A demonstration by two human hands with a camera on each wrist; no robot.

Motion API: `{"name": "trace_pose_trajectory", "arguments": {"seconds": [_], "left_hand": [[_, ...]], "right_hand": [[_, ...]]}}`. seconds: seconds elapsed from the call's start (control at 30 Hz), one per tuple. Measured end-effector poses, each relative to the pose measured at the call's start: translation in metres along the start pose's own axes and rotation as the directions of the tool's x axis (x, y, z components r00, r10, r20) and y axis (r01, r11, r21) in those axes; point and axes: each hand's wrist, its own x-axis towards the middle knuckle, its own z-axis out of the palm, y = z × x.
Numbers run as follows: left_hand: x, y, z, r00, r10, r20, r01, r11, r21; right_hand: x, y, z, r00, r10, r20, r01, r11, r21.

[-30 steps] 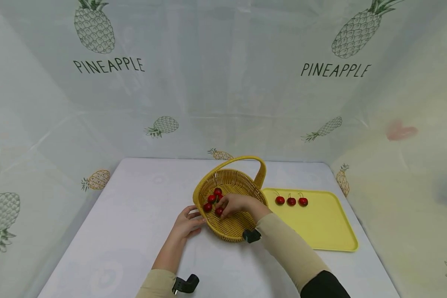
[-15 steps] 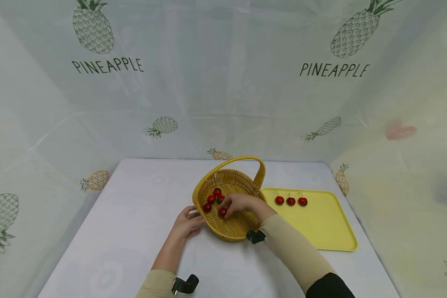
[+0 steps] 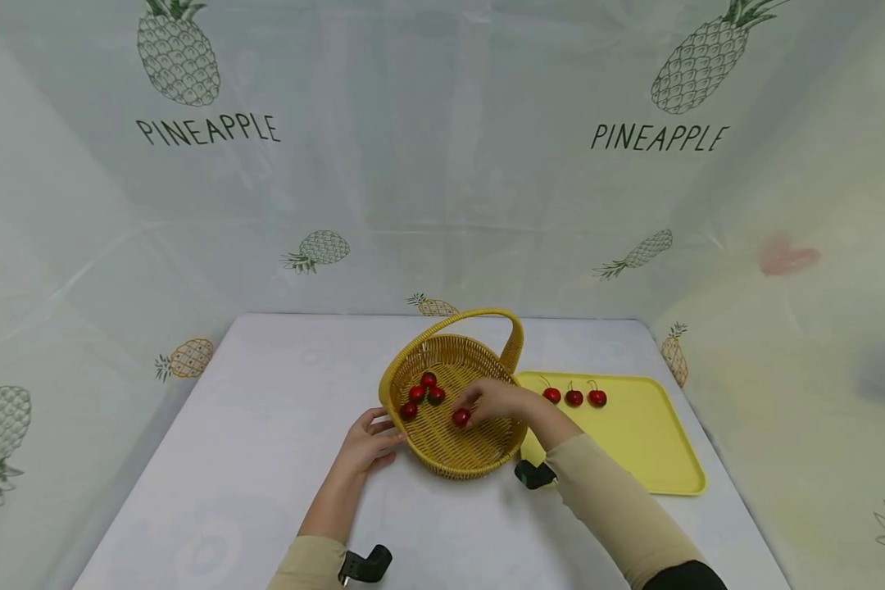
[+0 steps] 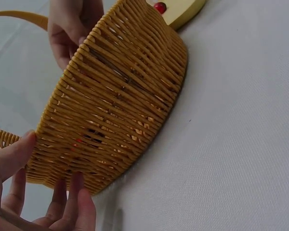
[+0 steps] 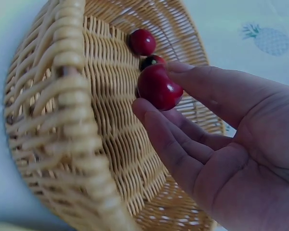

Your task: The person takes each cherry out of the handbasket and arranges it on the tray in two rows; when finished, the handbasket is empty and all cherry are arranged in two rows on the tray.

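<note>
While the wicker basket sits tilted on the white table, its open side facing the person, a single red cherry is inside it, at the fingertips of the right hand and beyond the reach of the left. The right hand pinches this cherry between thumb and fingers; whether the fruit touches the woven floor, I cannot tell. The left hand grips the basket at its left side, thumb on the rim, with the other fingers spread along the outer wall.

Four more cherries cluster inside near the left wall, between the two hands. Just right of the basket lies a yellow tray, where three stemmed cherries stand in a row by the far edge. The basket's right rim comes between the pinched cherry and the tray, and the right forearm covers the tray's near left corner. The arched handle rises over the far side.
</note>
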Motion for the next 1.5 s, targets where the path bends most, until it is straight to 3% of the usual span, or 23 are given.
{"name": "trace_pose_trajectory", "arguments": {"seconds": [0.43, 0.73, 1.13, 1.5], "left_hand": [[-0.002, 0.001, 0.001, 1.000, -0.003, -0.004, 0.003, 1.000, -0.002], [-0.001, -0.001, 0.001, 1.000, -0.008, -0.001, 0.008, 1.000, -0.002], [-0.001, 0.002, -0.001, 1.000, -0.010, 0.008, 0.010, 1.000, -0.002], [0.002, 0.000, 0.000, 1.000, -0.012, 0.013, 0.012, 1.000, -0.015]], "right_hand": [[-0.038, 0.002, -0.016, 0.998, -0.051, -0.028, 0.052, 0.998, 0.037], [-0.061, 0.015, -0.027, 0.990, -0.017, -0.143, 0.028, 0.997, 0.077], [-0.088, 0.040, -0.049, 0.979, 0.034, -0.199, 0.000, 0.985, 0.172], [-0.119, 0.067, -0.067, 0.954, 0.110, -0.278, -0.040, 0.969, 0.245]]}}
